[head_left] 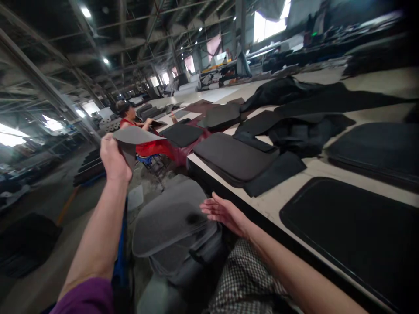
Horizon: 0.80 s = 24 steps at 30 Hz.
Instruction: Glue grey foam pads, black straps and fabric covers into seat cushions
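My left hand [114, 158] is raised at the left, its fingers closed on the edge of a thin grey sheet [139, 135] that looks like a floor mat piece. The sheet bends and hangs toward the right. Lower down, my right hand [225, 213] is held out with its fingers stretched and nothing in it. It hovers beside a stack of grey mats [170, 218] that lies low by the table edge. On the table, the nearest pile to my right hand is a stack of dark mats [234, 157] with rounded corners.
The pale table [262, 205] runs along my right, with a black mat [353, 244] near me and black cloth [291, 93] farther back. Another person [129, 115] in red sits at the table's far left side. A metal pillar [241, 39] stands behind.
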{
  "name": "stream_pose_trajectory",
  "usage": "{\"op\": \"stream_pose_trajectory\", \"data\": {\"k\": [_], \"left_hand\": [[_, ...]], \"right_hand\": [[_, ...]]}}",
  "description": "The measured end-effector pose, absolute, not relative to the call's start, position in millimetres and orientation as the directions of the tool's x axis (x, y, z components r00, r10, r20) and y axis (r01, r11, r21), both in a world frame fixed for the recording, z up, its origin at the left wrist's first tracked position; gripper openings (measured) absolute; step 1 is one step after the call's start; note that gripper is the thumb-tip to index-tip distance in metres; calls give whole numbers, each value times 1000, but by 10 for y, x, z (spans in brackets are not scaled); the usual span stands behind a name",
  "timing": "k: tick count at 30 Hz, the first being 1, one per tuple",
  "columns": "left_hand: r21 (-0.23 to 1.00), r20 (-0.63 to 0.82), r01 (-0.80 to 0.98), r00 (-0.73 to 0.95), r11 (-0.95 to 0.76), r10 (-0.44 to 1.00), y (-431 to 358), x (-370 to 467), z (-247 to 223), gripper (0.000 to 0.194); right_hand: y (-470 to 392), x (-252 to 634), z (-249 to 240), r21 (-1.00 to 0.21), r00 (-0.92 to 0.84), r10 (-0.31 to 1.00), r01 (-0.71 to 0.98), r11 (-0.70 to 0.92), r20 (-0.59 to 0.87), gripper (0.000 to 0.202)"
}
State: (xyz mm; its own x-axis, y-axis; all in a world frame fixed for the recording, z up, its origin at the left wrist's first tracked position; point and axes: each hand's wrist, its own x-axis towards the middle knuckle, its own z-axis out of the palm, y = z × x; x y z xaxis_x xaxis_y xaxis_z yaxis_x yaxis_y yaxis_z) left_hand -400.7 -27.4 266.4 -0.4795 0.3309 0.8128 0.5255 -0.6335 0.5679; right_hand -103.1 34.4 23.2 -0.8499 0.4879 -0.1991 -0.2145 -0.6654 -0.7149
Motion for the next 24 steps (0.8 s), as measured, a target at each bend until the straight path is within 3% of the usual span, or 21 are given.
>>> {"op": "stream_pose_trajectory", "data": {"k": [3, 5, 7, 9, 11, 14, 16, 18, 21, 23, 24], "left_hand": [[674, 734, 384, -449, -632, 510, -285, -3110, 2167, 13], [691, 715, 406, -255, -599, 651, -432, -2581, 1854, 4], [651, 655, 493, 18, -577, 755, -607, -2161, 1558, 11], [510, 639, 546, 276, -665, 718, -743, -1843, 1294, 21], [438, 629, 507, 416, -742, 656, -825, -1614, 1084, 23], [558, 530, 378, 523, -739, 667, -885, -1453, 856, 15], [764, 431, 285, 442, -579, 786, -888, -1479, 682, 24], [926, 320, 161, 139, -340, 937, -854, -1585, 410, 35], [998, 66, 8, -382, -68, 922, -769, -1780, -185, 43], [984, -178, -81, -448, 158, 876, -732, -1855, -585, 58], [959, -282, -146, -390, 243, 877, -724, -1862, -743, 64]], "right_hand": [[374, -721, 582, -612, -910, 413, -304, -730, -41, 74], [402, -481, 747, -572, -903, 427, -370, -732, 37, 86], [430, -217, 858, -555, -862, 505, -445, -703, 52, 89], [440, 45, 912, -591, -796, 604, -469, -656, -38, 74], [418, 277, 911, -697, -698, 691, -400, -595, -190, 49], [326, 546, 853, -821, -538, 783, -263, -507, -311, 36], [242, 685, 839, -847, -482, 821, -256, -465, -305, 34], [159, 796, 886, -860, -459, 840, -261, -440, -290, 34], [62, 897, 1073, -885, -435, 856, -230, -405, -279, 38], [17, 924, 1241, -905, -432, 864, -204, -374, -260, 37], [-1, 932, 1327, -917, -428, 870, -190, -350, -244, 36]]}}
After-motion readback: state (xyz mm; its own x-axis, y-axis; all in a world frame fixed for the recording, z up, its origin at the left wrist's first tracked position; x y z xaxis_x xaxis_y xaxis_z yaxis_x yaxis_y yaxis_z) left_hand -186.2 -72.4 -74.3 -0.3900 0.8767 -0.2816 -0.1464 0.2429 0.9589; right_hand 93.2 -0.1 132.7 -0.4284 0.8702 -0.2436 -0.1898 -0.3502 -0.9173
